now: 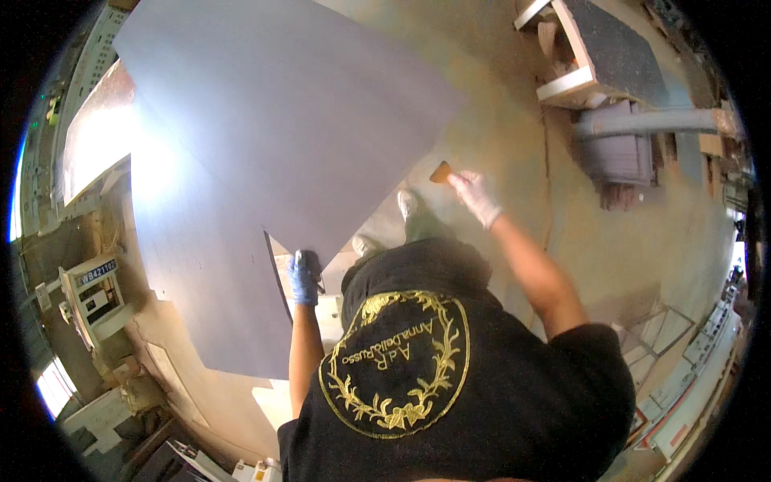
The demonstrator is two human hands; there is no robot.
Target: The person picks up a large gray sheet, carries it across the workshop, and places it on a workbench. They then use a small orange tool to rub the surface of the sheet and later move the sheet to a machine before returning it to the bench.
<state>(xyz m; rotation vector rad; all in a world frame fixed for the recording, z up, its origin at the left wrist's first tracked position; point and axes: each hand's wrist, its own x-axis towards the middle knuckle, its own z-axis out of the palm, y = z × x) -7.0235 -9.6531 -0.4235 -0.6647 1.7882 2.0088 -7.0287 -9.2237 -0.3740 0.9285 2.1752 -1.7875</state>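
My right hand (475,197), in a whitish glove, pinches a small flat scraper (440,172) with an amber-brown blade. It is held out over the floor, just right of a large grey panel (297,104) and apart from it. My left hand (303,281) wears a blue glove and is by the panel's near corner. Its fingers look closed, with something dark at the fingertips that I cannot make out. Left of this hand, a narrow gap with a dark edge runs into the grey surface (209,305). Whether that surface is one panel or two, I cannot tell.
Both my shoes (407,205) stand at the panel's near edge. A white-framed bench (574,80) is at the far right, with stacked grey boards (618,157) below it. A white machine box (96,297) stands at the left. A metal frame (662,329) lies at the lower right.
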